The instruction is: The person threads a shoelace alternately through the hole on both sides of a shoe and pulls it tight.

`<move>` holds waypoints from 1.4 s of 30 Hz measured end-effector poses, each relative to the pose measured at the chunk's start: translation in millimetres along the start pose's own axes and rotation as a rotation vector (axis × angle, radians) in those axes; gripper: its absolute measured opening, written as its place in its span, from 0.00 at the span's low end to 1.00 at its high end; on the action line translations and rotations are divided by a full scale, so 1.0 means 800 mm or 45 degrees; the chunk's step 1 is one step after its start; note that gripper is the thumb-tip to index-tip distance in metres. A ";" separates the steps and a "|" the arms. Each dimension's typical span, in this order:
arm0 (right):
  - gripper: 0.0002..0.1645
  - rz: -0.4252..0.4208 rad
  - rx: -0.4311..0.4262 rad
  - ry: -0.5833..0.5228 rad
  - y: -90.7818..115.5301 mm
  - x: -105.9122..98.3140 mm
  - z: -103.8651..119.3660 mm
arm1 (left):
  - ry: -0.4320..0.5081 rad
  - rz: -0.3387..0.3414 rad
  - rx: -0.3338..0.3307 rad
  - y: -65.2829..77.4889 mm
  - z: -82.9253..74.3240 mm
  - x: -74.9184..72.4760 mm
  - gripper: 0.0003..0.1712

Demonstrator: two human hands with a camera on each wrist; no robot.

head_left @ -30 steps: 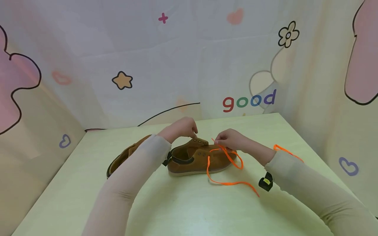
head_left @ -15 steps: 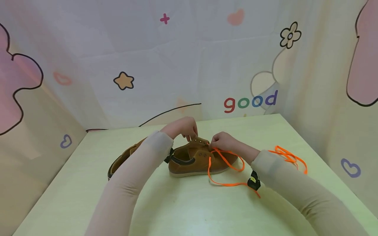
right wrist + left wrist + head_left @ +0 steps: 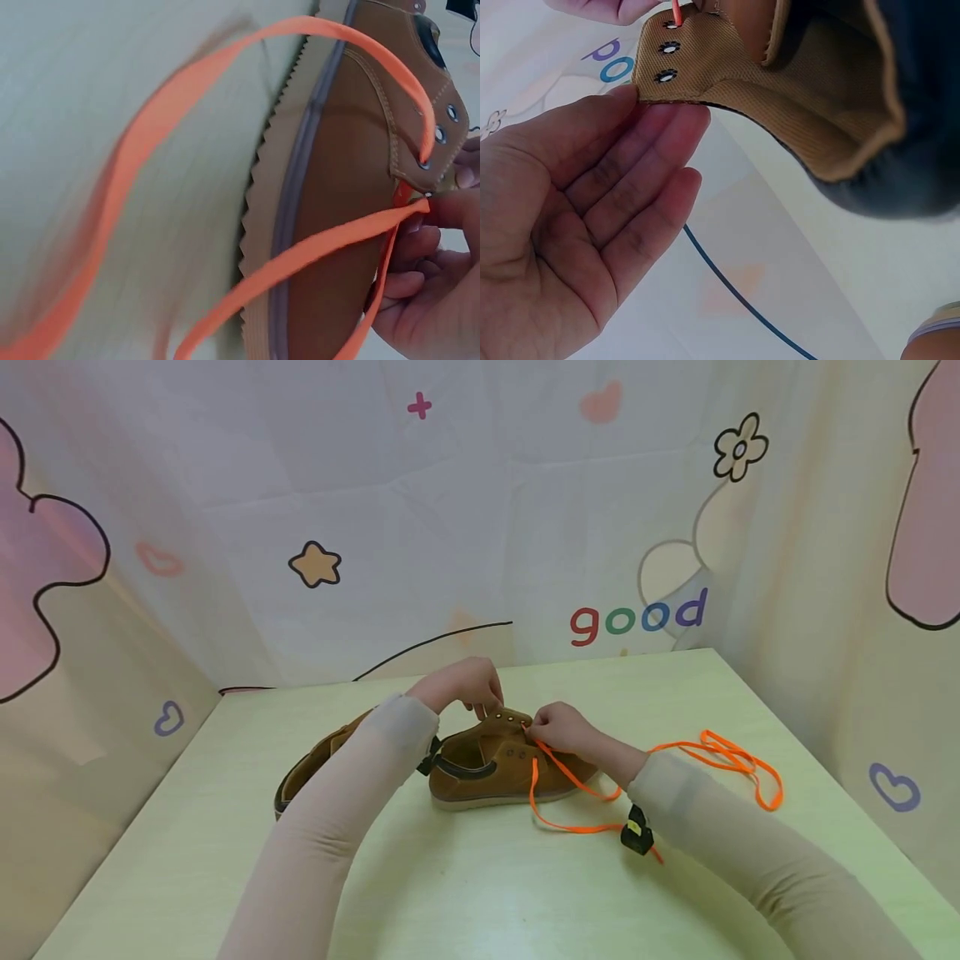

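A brown shoe (image 3: 487,787) stands on the table with its toe to the right. My left hand (image 3: 476,683) pinches the top edge of its far eyelet flap (image 3: 705,71) between thumb and fingers. My right hand (image 3: 564,728) pinches an orange shoelace (image 3: 315,246) at the front of the flaps. In the left wrist view, the lace's orange end (image 3: 677,13) shows at the eyelet farthest from my left fingertips; two other eyelets there hold no lace. The near flap (image 3: 420,120) has lace through its front eyelet.
A second brown shoe (image 3: 306,770) stands at the left, partly hidden behind my left sleeve. Loose loops of orange lace (image 3: 738,762) lie at the right of the table (image 3: 480,893). One lace end trails in front of the shoe, under my right wrist. A printed curtain (image 3: 420,527) closes off the back.
My right hand has moved left with the lace end, from above the toe to the far flap's front eyelet. My left hand has stayed at the flap's edge.
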State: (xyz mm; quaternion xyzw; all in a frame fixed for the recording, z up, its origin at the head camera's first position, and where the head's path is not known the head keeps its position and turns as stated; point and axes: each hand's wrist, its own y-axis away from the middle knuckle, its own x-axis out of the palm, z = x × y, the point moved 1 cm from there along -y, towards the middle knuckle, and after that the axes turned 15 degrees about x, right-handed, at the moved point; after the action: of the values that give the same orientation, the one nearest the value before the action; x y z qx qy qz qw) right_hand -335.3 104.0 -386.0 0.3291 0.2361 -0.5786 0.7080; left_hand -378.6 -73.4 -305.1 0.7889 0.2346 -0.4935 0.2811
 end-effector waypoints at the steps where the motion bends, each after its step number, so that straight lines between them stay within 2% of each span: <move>1: 0.16 -0.007 0.005 -0.002 0.001 0.001 0.000 | 0.005 0.000 0.001 0.000 0.001 0.000 0.13; 8: 0.11 -0.052 0.011 -0.034 0.006 0.006 0.002 | 0.033 -0.007 -0.009 0.005 0.005 0.000 0.13; 17: 0.14 -0.099 -0.015 -0.033 0.008 0.009 0.004 | 0.038 -0.012 -0.001 0.007 0.004 0.000 0.13; 21: 0.10 -0.116 0.020 -0.030 0.007 0.013 0.005 | 0.028 0.004 0.020 0.005 0.006 0.003 0.13; 27: 0.17 0.011 -0.064 0.024 -0.004 0.009 0.009 | -0.015 -0.002 0.021 0.007 0.004 0.005 0.13; 30: 0.17 0.092 -0.081 -0.025 -0.009 0.004 0.006 | -0.038 -0.022 0.025 0.008 -0.001 0.005 0.12; 37: 0.21 0.274 0.094 -0.327 -0.011 -0.007 -0.002 | -0.094 -0.073 0.037 0.007 -0.008 0.010 0.11; 42: 0.17 0.294 0.185 -0.426 -0.015 -0.016 -0.001 | -0.146 -0.075 0.061 0.003 -0.014 0.013 0.10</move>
State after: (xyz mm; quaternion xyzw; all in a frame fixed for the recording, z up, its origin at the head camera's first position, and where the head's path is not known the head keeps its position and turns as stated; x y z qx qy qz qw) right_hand -350.1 112.0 -379.7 0.3035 0.0338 -0.5556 0.7733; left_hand -365.6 -67.0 -310.3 0.7587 0.2292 -0.5514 0.2604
